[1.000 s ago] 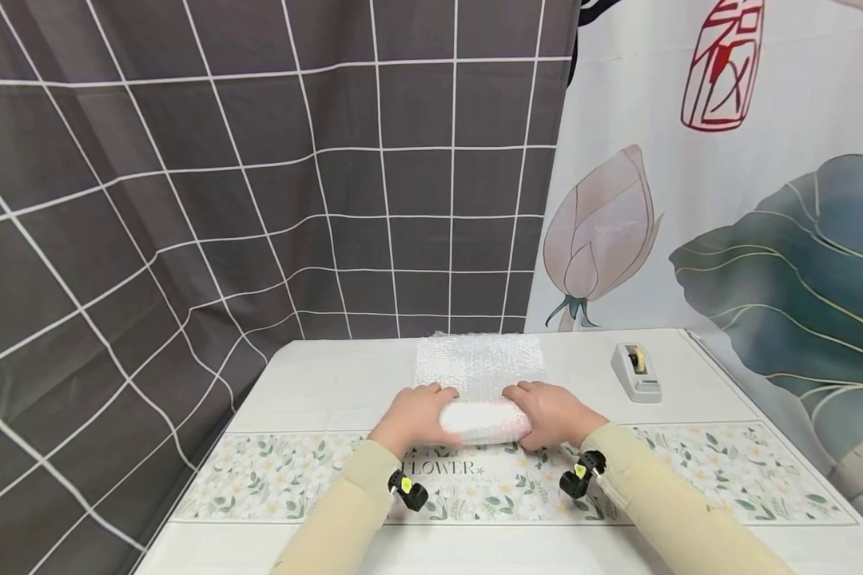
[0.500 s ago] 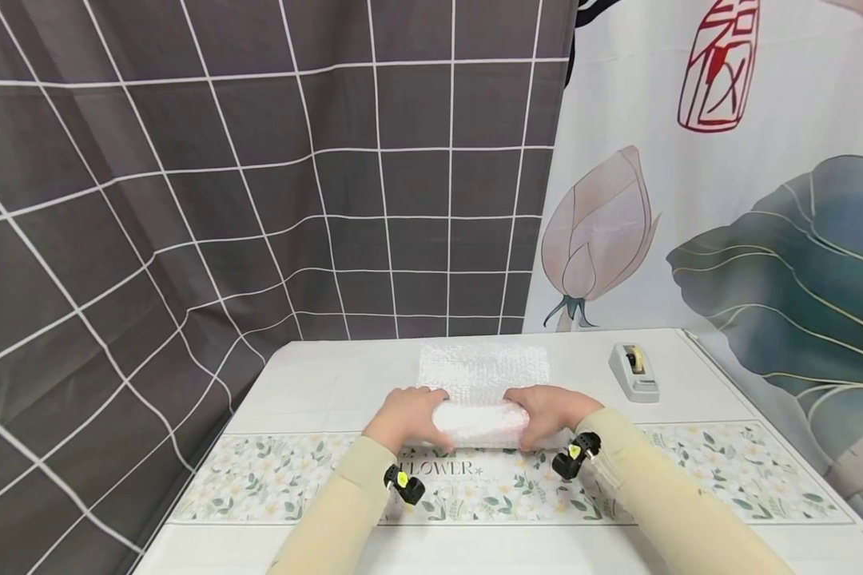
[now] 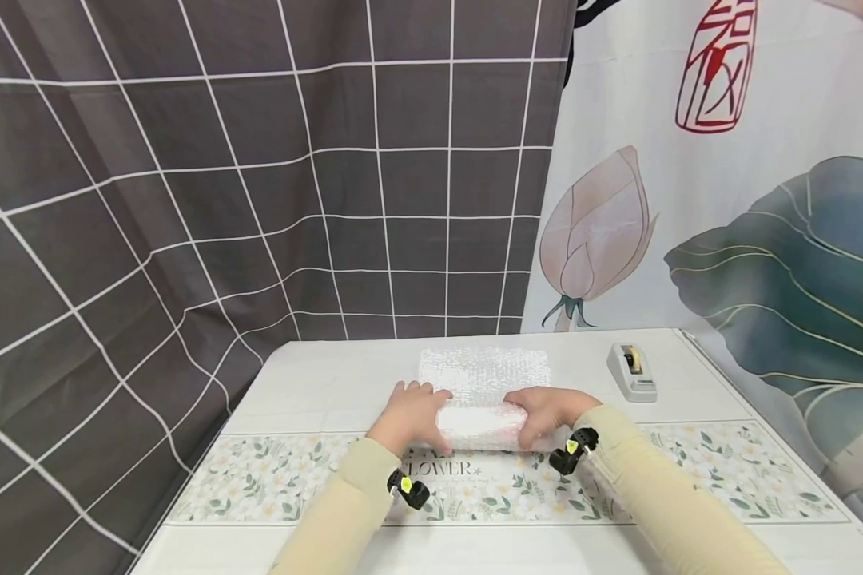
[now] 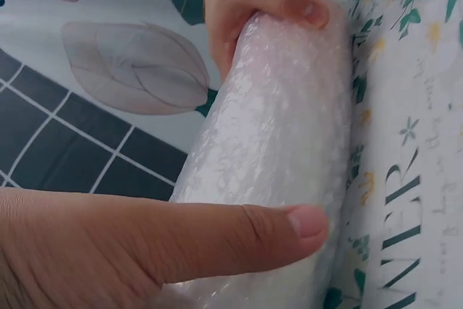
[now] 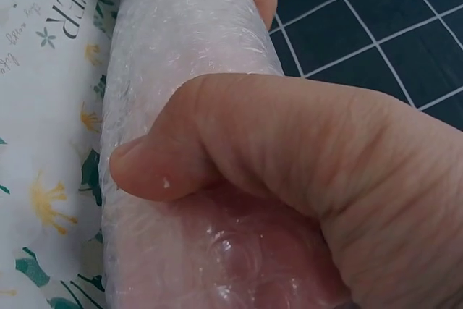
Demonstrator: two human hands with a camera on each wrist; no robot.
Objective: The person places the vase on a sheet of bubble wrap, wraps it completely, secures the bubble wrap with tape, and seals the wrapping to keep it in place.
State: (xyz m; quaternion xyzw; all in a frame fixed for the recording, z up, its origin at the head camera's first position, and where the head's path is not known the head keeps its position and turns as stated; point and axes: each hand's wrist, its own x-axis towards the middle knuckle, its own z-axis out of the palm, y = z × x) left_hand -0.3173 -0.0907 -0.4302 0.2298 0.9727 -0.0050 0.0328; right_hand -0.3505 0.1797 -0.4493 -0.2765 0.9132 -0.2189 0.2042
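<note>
A bubble wrap roll (image 3: pixel 478 429), whitish with a pink tint toward its right end, lies across the flowered band of the table. From its far side a flat sheet of bubble wrap (image 3: pixel 485 371) runs toward the back edge. My left hand (image 3: pixel 410 417) holds the roll's left end, thumb (image 4: pixel 239 240) laid over the near side and fingers on the far side. At the other end my right hand (image 3: pixel 552 411) grips the roll, its bent thumb (image 5: pixel 166 161) pressed on the film. Whatever is inside the wrap is hidden by the layers.
A grey-white tape dispenser (image 3: pixel 634 374) with yellowish tape stands at the back right of the table. White cloth with a printed floral band (image 3: pixel 280 479) covers the tabletop. A dark checked curtain (image 3: pixel 410 184) hangs behind and to the left, a lotus-printed one (image 3: pixel 597 231) to the right.
The roll has shifted slightly toward me, and the flat sheet's far edge has drawn in from the table's back edge. My left hand's fingers are now more lifted and spread.
</note>
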